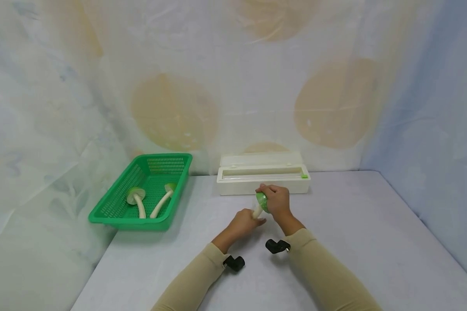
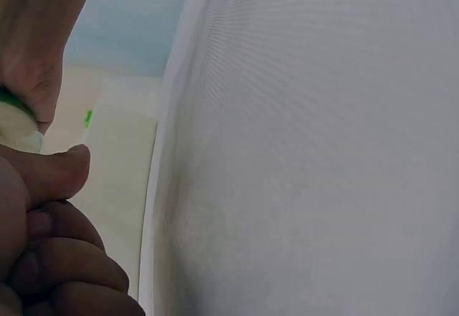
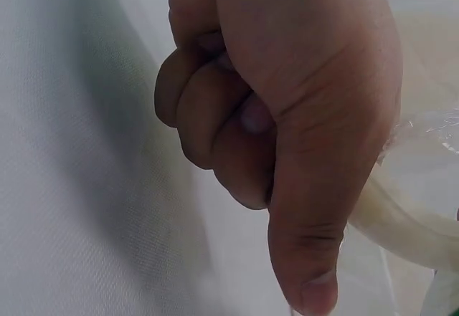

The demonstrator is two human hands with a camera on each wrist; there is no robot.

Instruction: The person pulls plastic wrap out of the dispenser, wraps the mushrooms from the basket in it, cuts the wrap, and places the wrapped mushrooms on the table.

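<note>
green-capped mushroom, one (image 1: 258, 209): over table (image 1: 358, 233), before white box (image 1: 235, 188). left hand (image 1: 243, 223): curled round stem (image 1: 257, 212). right hand (image 1: 279, 202): grips cap (image 1: 262, 201). risk: stem could snap if hands twist oppositely.

On the tabletop (image 1: 354, 224), a basket (image 1: 140, 225) stood at the left with two mushrooms (image 1: 135, 196) inside; a box (image 1: 237, 188) lay to its right, behind the hands (image 1: 279, 202) and a third mushroom (image 1: 261, 202).

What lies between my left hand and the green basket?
Only a bare stretch of table lies between your left hand and the basket; the head view shows it.
</note>
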